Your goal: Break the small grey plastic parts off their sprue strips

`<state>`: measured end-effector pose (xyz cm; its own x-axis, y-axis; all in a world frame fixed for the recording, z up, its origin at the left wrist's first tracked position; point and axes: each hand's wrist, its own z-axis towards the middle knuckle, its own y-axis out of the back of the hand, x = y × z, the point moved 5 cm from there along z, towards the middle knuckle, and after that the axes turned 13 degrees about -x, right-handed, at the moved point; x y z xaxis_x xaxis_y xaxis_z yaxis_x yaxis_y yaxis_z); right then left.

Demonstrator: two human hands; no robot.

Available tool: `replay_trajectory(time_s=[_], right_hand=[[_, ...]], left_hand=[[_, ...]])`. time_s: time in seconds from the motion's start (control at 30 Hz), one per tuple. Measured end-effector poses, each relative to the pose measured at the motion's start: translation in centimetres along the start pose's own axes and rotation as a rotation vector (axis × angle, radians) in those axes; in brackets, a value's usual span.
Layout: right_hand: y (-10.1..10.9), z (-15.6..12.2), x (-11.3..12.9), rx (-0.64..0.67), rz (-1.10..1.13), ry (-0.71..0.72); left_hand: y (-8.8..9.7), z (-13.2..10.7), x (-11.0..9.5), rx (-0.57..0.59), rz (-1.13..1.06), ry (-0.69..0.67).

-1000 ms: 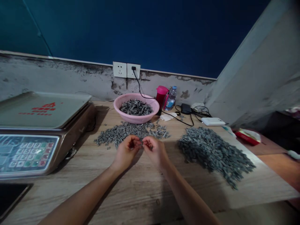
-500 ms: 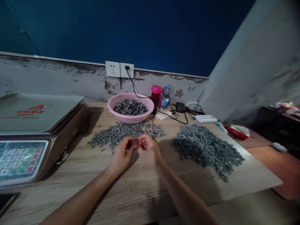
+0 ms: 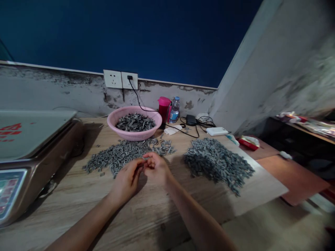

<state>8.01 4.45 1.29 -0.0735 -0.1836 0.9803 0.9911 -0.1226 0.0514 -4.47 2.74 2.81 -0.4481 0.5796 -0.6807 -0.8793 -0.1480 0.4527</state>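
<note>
My left hand (image 3: 127, 177) and my right hand (image 3: 158, 170) meet low over the table (image 3: 110, 212), fingertips pinched together and almost touching. Whatever lies between the fingers is too small or hidden to name. Just beyond my hands spreads a loose heap of small grey pieces (image 3: 111, 156), with some curled grey scraps (image 3: 166, 148) at its right end. A larger pile of grey pieces (image 3: 217, 162) lies to the right of my right hand. Behind the heap stands a pink plastic basket (image 3: 138, 136) holding dark grey strips (image 3: 134, 122).
A weighing scale (image 3: 49, 146) stands on the left. Along the back are a pink-lidded cup (image 3: 163, 108), a water bottle (image 3: 174, 109), a black adapter (image 3: 191, 120) with cables and a white device (image 3: 217, 131). A red tissue pack (image 3: 249, 142) lies beyond the table's right edge.
The view has turned right, so everything on the table appears further left. My hands stay together, with the right fingers now reaching slightly over the left fingertips.
</note>
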Motion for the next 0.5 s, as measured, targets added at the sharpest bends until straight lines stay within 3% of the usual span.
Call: replay_trajectory(time_s=[0.23,0.37,0.5], right_hand=[[-0.2,-0.8,1.0,-0.073,-0.149,0.100],[-0.4,-0.8,1.4,-0.040,-0.111,0.097],[-0.3,-0.5,1.3,0.006,-0.091,0.053]], left_hand=[[0.0,-0.2,-0.4,0.000,0.118,-0.102],[0.3,-0.1,-0.1,-0.064,0.157,-0.123],[0.3,0.0,0.3,-0.035,0.148,-0.087]])
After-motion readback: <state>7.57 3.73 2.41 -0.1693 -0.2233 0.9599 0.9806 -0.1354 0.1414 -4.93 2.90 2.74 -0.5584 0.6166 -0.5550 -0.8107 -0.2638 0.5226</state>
